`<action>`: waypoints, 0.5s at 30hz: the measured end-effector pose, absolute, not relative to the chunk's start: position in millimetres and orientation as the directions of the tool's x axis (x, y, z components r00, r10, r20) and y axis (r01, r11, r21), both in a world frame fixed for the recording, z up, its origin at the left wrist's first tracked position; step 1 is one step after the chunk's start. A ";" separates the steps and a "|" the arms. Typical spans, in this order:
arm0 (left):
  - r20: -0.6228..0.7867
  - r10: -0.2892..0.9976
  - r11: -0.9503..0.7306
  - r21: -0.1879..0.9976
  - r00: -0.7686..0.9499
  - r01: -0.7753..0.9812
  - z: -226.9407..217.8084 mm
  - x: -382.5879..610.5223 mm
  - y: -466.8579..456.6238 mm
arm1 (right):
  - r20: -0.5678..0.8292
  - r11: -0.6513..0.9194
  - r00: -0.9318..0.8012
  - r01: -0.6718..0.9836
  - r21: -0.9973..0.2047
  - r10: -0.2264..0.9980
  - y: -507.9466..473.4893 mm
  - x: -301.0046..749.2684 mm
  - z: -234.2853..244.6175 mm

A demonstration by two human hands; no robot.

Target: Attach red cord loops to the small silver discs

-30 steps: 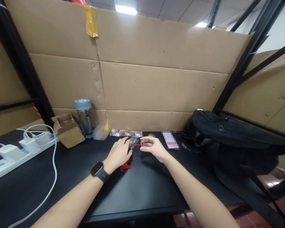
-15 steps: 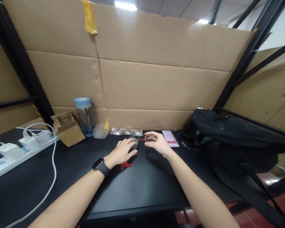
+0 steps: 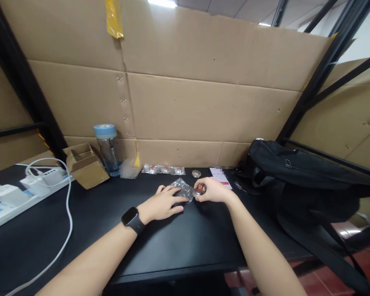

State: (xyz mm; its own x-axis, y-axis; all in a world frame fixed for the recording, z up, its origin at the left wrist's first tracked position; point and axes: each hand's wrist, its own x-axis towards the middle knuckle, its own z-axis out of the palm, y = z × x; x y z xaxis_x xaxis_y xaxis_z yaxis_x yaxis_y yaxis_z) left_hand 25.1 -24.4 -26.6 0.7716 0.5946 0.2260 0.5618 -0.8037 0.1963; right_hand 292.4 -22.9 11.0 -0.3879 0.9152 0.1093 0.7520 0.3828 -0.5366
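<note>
My right hand (image 3: 210, 190) pinches a small round metal disc (image 3: 197, 193) with a red cord at its middle, held low over the black table (image 3: 179, 242). Fingers spread, my left hand (image 3: 167, 201) lies on a crinkled clear plastic bag (image 3: 182, 187) and leaves part of it showing. The disc is at the bag's right edge; I cannot tell whether it is partly inside. Behind my right hand a second round metal disc (image 3: 196, 174) lies on the table. Several similar discs in clear packets (image 3: 165, 169) sit along the cardboard wall.
On the left are a white power strip (image 3: 33, 191) with cables, an open cardboard box (image 3: 88, 166), a blue-lidded bottle (image 3: 107, 152) and flat clear bags (image 3: 130, 169). A printed card (image 3: 220, 176) and a black backpack (image 3: 296, 176) are on the right.
A disc now lies at the back of the table. My right hand has come down with a disc beside the plastic bag, and my left hand has shifted right. The red cord near my left hand no longer shows.
</note>
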 end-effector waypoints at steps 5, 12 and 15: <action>0.250 0.580 -0.814 0.214 0.775 0.540 -28.9 27.2 -23.4 | 0.113 0.399 -0.396 0.783 -0.478 0.911 -23.1 287.8 6.5; 0.275 0.553 -0.832 0.239 0.786 0.501 -32.6 27.6 -21.4 | 0.149 0.403 -0.381 0.770 -0.495 0.912 -20.9 278.3 -4.4; 0.276 0.553 -0.832 0.243 0.786 0.499 -33.4 26.7 -20.3 | 0.200 0.417 -0.367 0.766 -0.489 0.908 -18.9 272.6 -8.0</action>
